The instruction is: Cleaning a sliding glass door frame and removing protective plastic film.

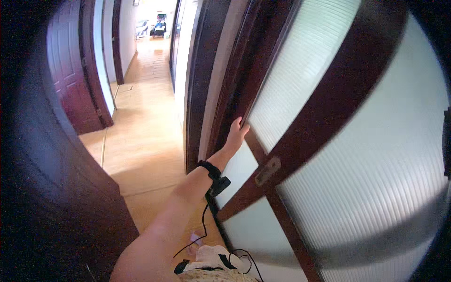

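Observation:
My left hand (238,135) reaches across from the lower left, its fingers hooked at the edge of a dark wooden door frame stile. That stile borders a ribbed glass door panel (292,70). Around my left wrist is a black strap (213,172) with a small black box on it. Below and right of the hand, an oval metal recessed pull (268,171) is set in the dark wood. A second, larger ribbed glass panel (366,151) fills the right side. My right hand is out of view.
A light wood floor (144,105) runs down a bright hallway. Dark red panelled doors (70,74) stand on the left, with a dark wooden surface (81,211) close by. A black cable (205,218) hangs near my body. Far off, a dark chair-like object (159,30) is blurred.

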Demonstrator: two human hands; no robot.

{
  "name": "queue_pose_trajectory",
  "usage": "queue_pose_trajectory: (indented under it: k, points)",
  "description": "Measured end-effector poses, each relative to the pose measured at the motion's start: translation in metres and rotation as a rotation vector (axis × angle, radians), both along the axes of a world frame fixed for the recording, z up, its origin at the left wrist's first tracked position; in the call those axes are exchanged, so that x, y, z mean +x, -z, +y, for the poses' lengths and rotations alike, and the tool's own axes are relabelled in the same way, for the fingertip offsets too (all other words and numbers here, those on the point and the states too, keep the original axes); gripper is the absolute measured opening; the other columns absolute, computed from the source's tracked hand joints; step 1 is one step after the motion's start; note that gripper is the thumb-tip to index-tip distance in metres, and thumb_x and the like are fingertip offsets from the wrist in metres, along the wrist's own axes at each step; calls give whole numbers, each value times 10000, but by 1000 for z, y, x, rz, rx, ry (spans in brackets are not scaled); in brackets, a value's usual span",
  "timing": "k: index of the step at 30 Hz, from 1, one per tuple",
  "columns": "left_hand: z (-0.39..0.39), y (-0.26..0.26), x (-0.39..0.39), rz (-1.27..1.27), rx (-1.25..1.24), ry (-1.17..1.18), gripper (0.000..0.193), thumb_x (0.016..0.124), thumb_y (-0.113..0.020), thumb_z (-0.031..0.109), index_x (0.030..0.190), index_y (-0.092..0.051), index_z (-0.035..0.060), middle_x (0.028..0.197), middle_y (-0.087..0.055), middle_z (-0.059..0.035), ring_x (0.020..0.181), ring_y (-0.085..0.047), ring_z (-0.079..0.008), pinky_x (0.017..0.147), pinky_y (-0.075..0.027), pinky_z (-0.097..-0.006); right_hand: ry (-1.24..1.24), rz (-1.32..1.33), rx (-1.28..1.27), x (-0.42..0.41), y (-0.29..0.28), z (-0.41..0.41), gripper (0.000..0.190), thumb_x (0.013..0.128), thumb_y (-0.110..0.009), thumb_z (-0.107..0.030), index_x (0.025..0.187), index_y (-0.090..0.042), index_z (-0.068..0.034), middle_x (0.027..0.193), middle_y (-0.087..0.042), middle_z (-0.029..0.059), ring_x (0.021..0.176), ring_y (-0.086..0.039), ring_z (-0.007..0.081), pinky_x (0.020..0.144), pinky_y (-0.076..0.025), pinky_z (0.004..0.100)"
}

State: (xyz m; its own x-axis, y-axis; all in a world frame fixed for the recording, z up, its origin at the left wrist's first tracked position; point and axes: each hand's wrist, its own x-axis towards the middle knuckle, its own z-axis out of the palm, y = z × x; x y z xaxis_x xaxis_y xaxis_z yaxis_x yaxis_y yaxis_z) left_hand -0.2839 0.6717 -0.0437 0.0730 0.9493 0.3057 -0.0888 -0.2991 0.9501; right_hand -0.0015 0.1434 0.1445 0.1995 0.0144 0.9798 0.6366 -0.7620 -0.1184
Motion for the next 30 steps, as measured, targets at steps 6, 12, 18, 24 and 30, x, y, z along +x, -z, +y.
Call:
queue_pose_trajectory:
  k: [6, 12, 18, 24, 30]
  points:
    - [95, -96, -3, 141, 394, 7, 851, 888, -390, 545, 1425, 0, 13, 1492, 20, -188, 1377, 20, -341, 1097, -45, -483, -32, 80, -142, -67, -47, 154, 593, 902, -351, -432, 1276, -361, 28, 1303, -385, 234, 1175, -374, 382, 969, -299, 511]
    - [105, -102, 23, 239, 467, -203, 862, 885, -296, 592, 1404, -28, -42, 1462, -2, -268, 1339, 5, -467, 1033, -24, -613, -65, 167, -265, -129, -93, 279, 500, 903, -384, -366, 1239, -413, 3, 1278, -424, 201, 1145, -413, 351, 979, -303, 481]
    - [110, -102, 36, 239, 553, -222, 843, 907, -281, 545, 1358, -53, -129, 1412, -33, -359, 1306, -2, -530, 1014, -14, -636, -14, 331, -325, -195, -124, 379, 410, 904, -418, -299, 1203, -465, -22, 1252, -464, 168, 1114, -451, 321, 989, -306, 451]
    - [106, -111, 24, 288, 536, -106, 878, 890, -333, 559, 1348, -64, -140, 1397, -40, -375, 1288, 3, -552, 1009, -36, -641, -18, 539, -414, -242, -135, 441, 326, 906, -451, -232, 1166, -516, -47, 1227, -504, 136, 1083, -489, 291, 1000, -310, 421]
    - [138, -116, -22, 260, 529, 68, 973, 787, -609, 462, 1352, -77, -125, 1350, -150, -362, 1229, -149, -531, 997, -136, -612, 124, -397, -688, -244, -131, 480, 280, 842, -530, -148, 1106, -579, -67, 1144, -565, 82, 1071, -517, 237, 1006, -290, 441]
